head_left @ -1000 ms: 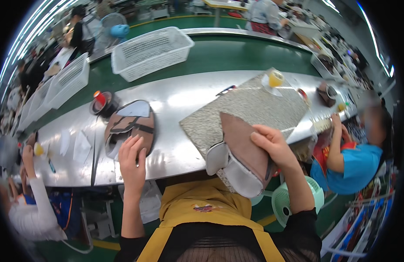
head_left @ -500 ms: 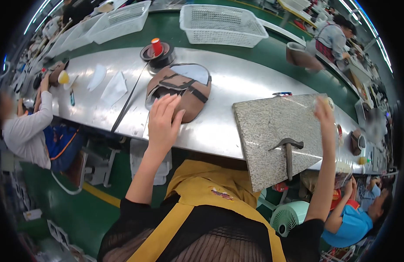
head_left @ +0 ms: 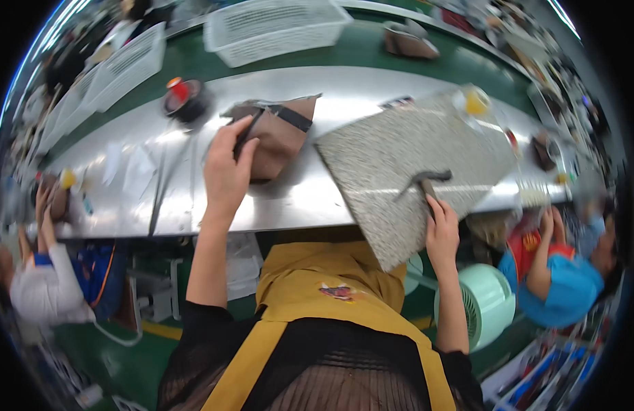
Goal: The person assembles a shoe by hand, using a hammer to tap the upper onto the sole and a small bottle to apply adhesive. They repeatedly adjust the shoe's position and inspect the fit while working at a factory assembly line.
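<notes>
My left hand (head_left: 226,171) grips the near left edge of a brown bag piece (head_left: 279,140) with black strap trim, thumb and fingers closed on it. The piece is tilted up off the metal table, and its underside is partly hidden. My right hand (head_left: 443,236) is closed around the handle of a hammer (head_left: 430,179), whose dark curved head lies over a speckled stone slab (head_left: 385,154). Toward the slab's far right corner stands a small yellow-topped container (head_left: 476,101), blurred.
A black tape roll with a red spool (head_left: 183,99) stands at the left on the metal table (head_left: 289,212). Beyond it are a white basket (head_left: 276,34) and another brown piece (head_left: 407,42). Co-workers sit at both sides; a green fan (head_left: 481,301) stands at lower right.
My right hand has come back from the slab's far right corner and taken hold of the hammer handle. My left hand has closed on the brown bag piece and tilted it up. The view has shifted.
</notes>
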